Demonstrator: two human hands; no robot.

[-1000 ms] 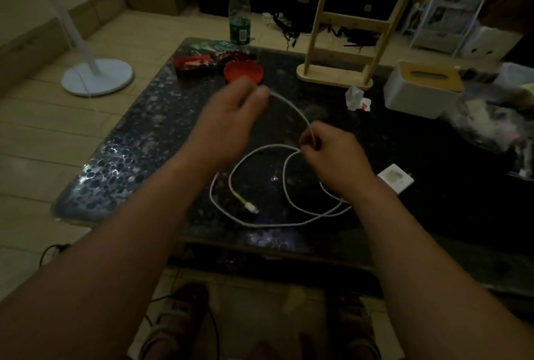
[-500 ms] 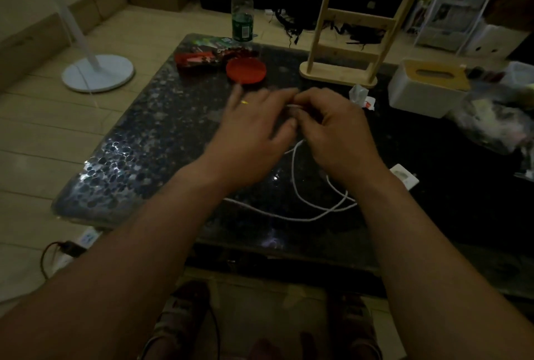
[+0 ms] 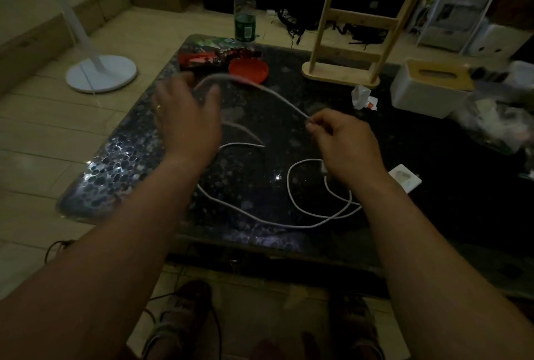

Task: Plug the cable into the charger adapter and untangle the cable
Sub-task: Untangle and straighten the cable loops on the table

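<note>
1. Arching above the tabletop, the white cable spans both hands, its slack looped near the front edge.
2. Right hand: grip pinched on the cable.
3. Left hand: blurred, grip curled at the arc's far end; cannot tell if it's clamped.
4. Charger adapter lies flat beside the right wrist.
5. Red lid toward the far edge.

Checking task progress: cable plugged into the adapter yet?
Not plugged. The white adapter lies alone on the table beside the right hand, with no cable end entering it.
</note>
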